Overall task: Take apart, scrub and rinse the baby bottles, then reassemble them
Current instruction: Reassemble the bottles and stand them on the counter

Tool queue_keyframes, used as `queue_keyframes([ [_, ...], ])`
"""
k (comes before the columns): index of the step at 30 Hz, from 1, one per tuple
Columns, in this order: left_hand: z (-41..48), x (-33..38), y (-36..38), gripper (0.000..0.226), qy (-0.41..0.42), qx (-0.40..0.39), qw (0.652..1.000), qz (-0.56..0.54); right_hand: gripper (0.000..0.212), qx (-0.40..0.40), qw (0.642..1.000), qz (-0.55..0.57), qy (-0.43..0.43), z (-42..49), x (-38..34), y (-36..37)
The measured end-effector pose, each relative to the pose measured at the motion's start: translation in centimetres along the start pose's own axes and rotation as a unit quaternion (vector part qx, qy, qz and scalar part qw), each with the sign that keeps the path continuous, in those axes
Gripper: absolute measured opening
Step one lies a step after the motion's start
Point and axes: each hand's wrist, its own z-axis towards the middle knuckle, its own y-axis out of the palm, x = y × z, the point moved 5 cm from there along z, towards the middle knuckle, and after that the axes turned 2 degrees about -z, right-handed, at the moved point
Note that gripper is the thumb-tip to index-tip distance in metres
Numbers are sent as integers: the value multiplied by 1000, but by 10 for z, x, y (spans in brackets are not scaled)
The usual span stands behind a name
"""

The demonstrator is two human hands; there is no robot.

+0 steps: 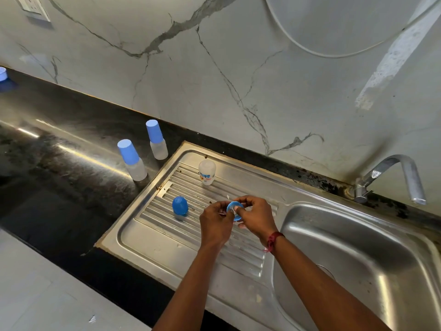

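From the head view, we are seeing the blue screw ring (235, 209) being held just above the ribbed drainboard (167, 235), tilted so its round opening is facing up and towards us. The left hand (216, 224) is pinching the ring's left edge with curled fingers, and the right hand (256, 217), a red thread (272, 240) tied at its wrist, is gripping the right edge. Something pale is showing inside the ring, too small for us to identify. An uncapped bottle body (207, 172) is standing upright, mouth up, at the far end of the drainboard, and a blue cap (180, 205) is sitting dome-up just left of the hands. Two capped bottles (132, 160) (157, 139) are standing upright on the black countertop (59, 139). The steel basin (358, 247) and tap (393, 177) are lying to the right, beneath a veined marble wall (238, 68).
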Motion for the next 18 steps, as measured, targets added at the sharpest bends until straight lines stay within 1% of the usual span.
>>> queue_keyframes([
  [4, 1, 5, -2, 27, 16, -6, 1000, -1, 12, 22, 999, -16, -34, 2, -9, -4],
  [8, 0, 10, -1, 25, 25, -8, 1000, 13, 8, 35, 998, -20, -46, 4, -12, -7],
  [10, 0, 11, 0, 25, 26, -9, 1000, 9, 6, 49, 995, -45, -72, 4, -13, -7],
  [12, 0, 11, -1, 27, 23, -7, 1000, 2, 7, 49, 992, -71, -91, 2, -14, -3],
  [14, 2, 9, -3, 31, 17, -4, 1000, -7, 15, 40, 991, -86, -98, 2, -16, 0],
  [18, 4, 5, -3, 37, 7, -10, 1000, -22, 20, 16, 994, -64, -84, 3, -15, -2],
])
